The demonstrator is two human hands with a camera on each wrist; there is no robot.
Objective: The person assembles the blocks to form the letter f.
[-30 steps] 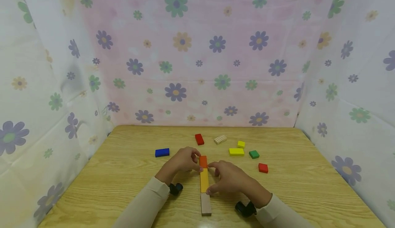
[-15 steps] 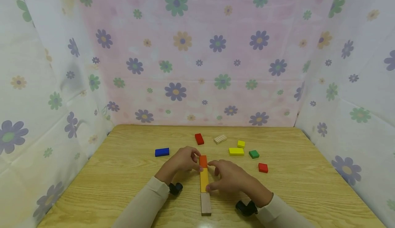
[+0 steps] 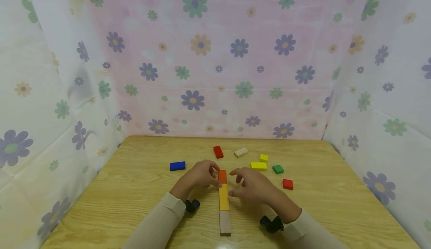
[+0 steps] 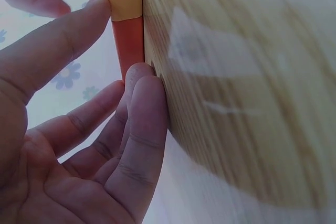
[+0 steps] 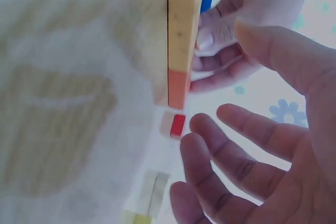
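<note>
A yellow block (image 3: 223, 197) lies in a straight row between an orange block (image 3: 222, 176) at the far end and a plain wooden block (image 3: 225, 222) at the near end. My left hand (image 3: 202, 175) rests along the row's left side, thumb tip at the yellow-orange joint and fingertips by the orange block's far end. In the left wrist view those fingertips (image 4: 144, 90) cover the far end. To the right of the row hovers my right hand (image 3: 254, 187), fingers spread and holding nothing. Its thumb (image 5: 257, 40) points toward the yellow block.
Beyond the hands lie a blue block (image 3: 177, 166), a red block (image 3: 218, 152) and a striped wooden block (image 3: 241, 152). To the right are a long yellow block (image 3: 258, 166), a small yellow one (image 3: 264, 158), a green block (image 3: 278, 169) and a small red block (image 3: 287, 184).
My right hand has drawn back from the row, its thumb moving off the near end of the yellow block and away from me. The left hand and the row stay in place.
</note>
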